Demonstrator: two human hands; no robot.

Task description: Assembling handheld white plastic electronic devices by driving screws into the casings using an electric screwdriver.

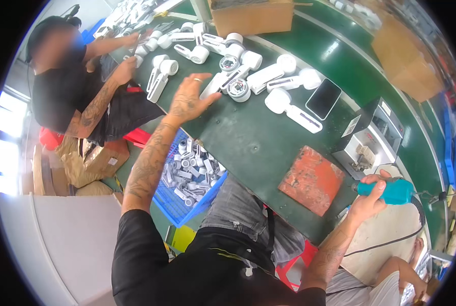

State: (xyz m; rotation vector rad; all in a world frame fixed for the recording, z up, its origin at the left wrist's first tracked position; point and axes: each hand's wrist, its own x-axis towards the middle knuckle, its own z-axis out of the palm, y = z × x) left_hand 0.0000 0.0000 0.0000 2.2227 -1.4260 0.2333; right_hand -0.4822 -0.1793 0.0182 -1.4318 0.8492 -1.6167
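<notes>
My left hand [189,99] reaches over the green table [248,137] with its fingers stretched apart and nothing held in them. Just beyond its fingertips lies a white device with a round head and flat handle [215,85]; whether they touch is unclear. Two round heads beside it show bare circuitry, one of them an open round head [238,89]. Several similar white devices [300,117] spread across the far side. At the right, my right hand [372,200] is wrapped around a teal electric screwdriver [391,192], held beyond a worn reddish square pad [312,181].
A phone [324,99] and a grey metal machine [371,137] stand right of the devices. Below the table's left edge sits a blue crate [174,206] of white parts. A co-worker [67,86] works at the left; another person's arm [404,275] shows lower right. A cardboard box [253,19] is behind.
</notes>
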